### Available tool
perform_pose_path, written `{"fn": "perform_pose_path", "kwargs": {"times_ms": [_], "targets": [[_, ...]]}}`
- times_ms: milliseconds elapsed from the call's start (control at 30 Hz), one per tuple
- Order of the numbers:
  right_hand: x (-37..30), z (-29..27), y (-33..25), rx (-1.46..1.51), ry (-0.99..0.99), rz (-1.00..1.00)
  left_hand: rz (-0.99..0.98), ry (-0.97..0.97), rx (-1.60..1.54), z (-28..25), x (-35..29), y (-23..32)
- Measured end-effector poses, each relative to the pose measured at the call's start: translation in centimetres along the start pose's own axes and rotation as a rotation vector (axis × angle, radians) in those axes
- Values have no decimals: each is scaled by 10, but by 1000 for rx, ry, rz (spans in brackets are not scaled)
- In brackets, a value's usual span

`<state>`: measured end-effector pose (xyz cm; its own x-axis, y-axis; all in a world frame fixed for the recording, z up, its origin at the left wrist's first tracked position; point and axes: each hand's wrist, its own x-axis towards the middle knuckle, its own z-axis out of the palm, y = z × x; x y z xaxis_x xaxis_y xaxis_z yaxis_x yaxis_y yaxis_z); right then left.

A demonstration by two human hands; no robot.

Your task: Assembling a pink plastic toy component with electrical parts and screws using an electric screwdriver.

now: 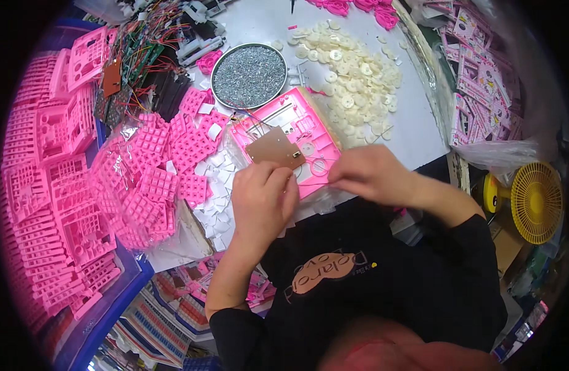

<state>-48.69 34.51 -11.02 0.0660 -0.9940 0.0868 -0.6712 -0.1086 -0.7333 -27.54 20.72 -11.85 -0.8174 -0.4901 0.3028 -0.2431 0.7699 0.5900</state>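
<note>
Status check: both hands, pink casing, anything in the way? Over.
Left hand at near edge of brown board; right hand at near-right side of pink casing; grips unclear. Casing open side up. Board and wires overlie part.

Yellow fan (pixel 536 203) far right; blue bin (pixel 134 281) left.

Single view, worn on the head: left fisheye of a side-by-side pair. Scene is looked down on from above, fairly near. Pink casing (pixel 304 119) is framed just off centre toward 12 o'clock; worktop (pixel 418 130) is spread across 11 to 2; black shirt (pixel 414 266) is caught at 5. Straight edges are bent toward the rim.
</note>
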Motion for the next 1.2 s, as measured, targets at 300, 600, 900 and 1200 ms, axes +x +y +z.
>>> {"fn": "perform_pose_path", "kwargs": {"times_ms": [300, 600, 900, 1200], "targets": [[12, -1, 13, -306, 93, -179, 21, -117, -14, -3, -10, -14], [22, -28, 15, -113, 51, -231, 125, 20, 43, 6, 0, 8], [-24, 33, -20, 138, -36, -212, 537, -434, 37, 45, 64, -7], [-14, -6, -2, -177, 74, -211, 226, -38, -152, 36, 52, 11]]}}
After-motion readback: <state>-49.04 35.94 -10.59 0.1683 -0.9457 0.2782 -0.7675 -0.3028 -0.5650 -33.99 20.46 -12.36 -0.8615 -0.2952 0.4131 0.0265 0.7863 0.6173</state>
